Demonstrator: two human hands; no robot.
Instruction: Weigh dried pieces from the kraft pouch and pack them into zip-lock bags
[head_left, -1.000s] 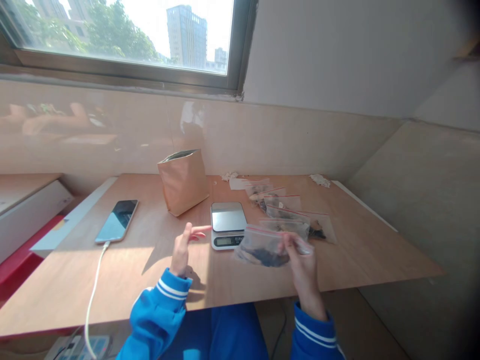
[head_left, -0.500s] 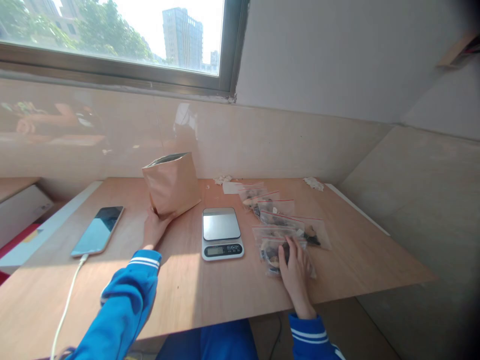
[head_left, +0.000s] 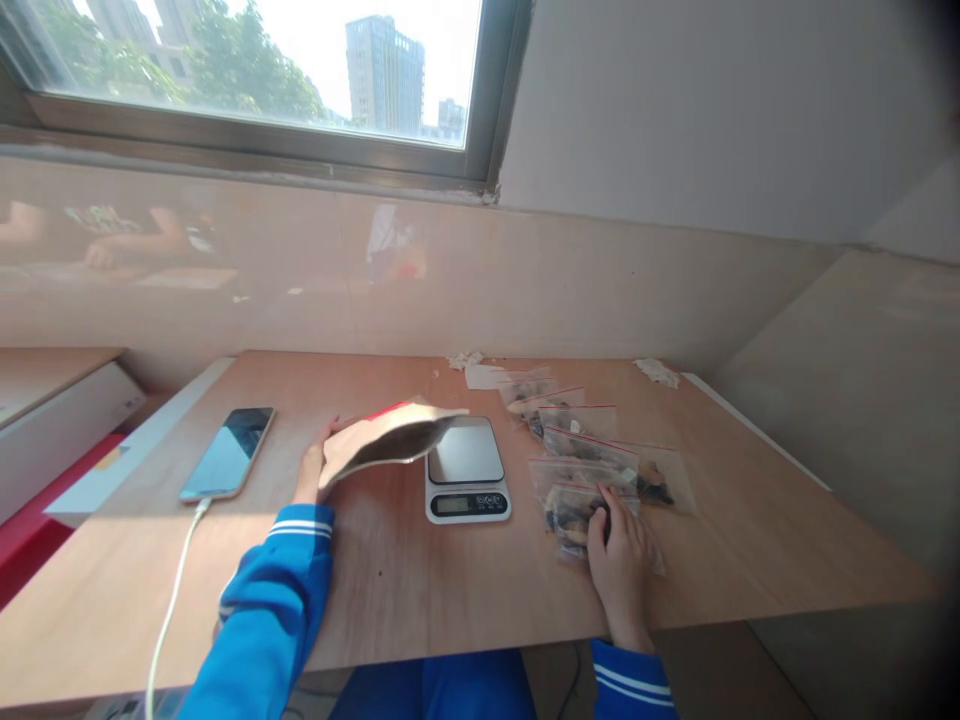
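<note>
My left hand (head_left: 311, 466) grips a brown paper pouch (head_left: 375, 436) by its left side, fingers mostly hidden behind it. The pouch tilts toward me, its dark mouth facing my side and its right end over the edge of a kitchen scale (head_left: 466, 470). On the right, my right hand (head_left: 621, 545) rests with curved fingers on the nearest clear zip bag (head_left: 574, 520), which holds dark and tan pieces. I cannot make out whether those fingers pinch the bag. More such zip bags (head_left: 577, 418) lie overlapping in a row behind it.
A phone (head_left: 229, 453) with a white charging cable (head_left: 178, 580) lies on the left of the wooden table (head_left: 420, 600). Crumpled white scraps (head_left: 656, 373) sit along the back, near the tiled wall (head_left: 570, 290). A white box (head_left: 67, 410) stands at far left.
My left hand has tipped the pouch from upright to tilted toward me, so its mouth now shows. My right hand stays on the zip bag. The whole view has shifted slightly.
</note>
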